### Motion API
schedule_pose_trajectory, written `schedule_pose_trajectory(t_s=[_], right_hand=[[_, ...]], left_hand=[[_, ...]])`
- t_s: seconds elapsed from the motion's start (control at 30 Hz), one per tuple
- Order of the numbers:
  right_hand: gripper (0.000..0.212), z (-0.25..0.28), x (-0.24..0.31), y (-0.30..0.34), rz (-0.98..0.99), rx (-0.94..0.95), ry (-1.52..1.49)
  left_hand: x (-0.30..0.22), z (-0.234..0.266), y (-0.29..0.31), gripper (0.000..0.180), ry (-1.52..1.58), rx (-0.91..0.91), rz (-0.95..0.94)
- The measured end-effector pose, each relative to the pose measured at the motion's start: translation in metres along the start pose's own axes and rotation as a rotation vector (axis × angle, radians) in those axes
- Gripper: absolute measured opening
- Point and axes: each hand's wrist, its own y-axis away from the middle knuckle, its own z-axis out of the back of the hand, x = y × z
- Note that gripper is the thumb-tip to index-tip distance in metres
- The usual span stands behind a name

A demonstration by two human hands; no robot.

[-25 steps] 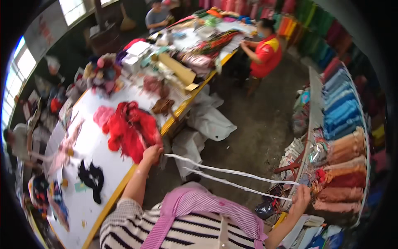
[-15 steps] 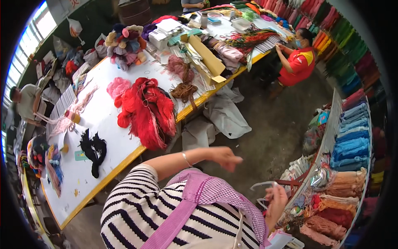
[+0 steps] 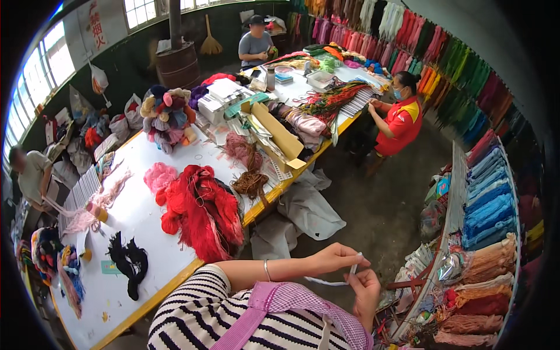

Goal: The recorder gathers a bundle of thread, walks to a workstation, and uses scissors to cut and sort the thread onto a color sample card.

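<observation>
A thin white strand (image 3: 326, 283), which looks like yarn or cord, runs between my two hands in front of my body. My left hand (image 3: 333, 259), with a bangle on its wrist, is closed in a pinch on the strand. Just below and to the right, my right hand (image 3: 366, 291) grips the same strand between thumb and fingers. A loose length trails left from my right fingers, under my left forearm. The hands almost touch at the fingertips.
On the white table (image 3: 157, 256) to my left lie red yarn (image 3: 204, 216), black yarn (image 3: 129, 265) and a long cardboard box (image 3: 271, 134). A rack of coloured skeins (image 3: 490, 213) stands right. One person (image 3: 399, 122) sits across the aisle; two others are farther off.
My right hand has come up and left with the white strand. My left hand has moved down to it and now pinches it too. The view has tilted upward.
</observation>
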Motion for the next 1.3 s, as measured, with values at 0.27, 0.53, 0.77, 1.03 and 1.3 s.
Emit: schedule_pose_trajectory(t_s=[0.27, 0.53, 0.77, 1.03, 1.3], right_hand=[[0.005, -0.028, 0.022, 0.004, 0.075, -0.13, 0.15], [0.016, -0.042, 0.02, 0.0, 0.149, -0.151, -0.021], [0.02, -0.023, 0.008, 0.056, 0.223, -0.277, 0.022], [0.015, -0.018, -0.03, 0.186, 0.11, -0.71, -0.164], [0.008, -0.037, -0.068, 0.321, 0.21, -1.082, -0.141]], left_hand=[[-0.023, 0.008, 0.015, 0.038, -0.225, 0.022, 0.001], [-0.056, 0.005, 0.007, 0.028, -0.254, 0.034, 0.053], [-0.016, -0.017, -0.019, 0.026, 0.28, 0.196, 0.288], [0.02, -0.009, -0.079, 0.03, 0.571, 0.175, 0.458], [0.049, -0.084, -0.053, 0.026, 0.569, 0.309, 0.563]])
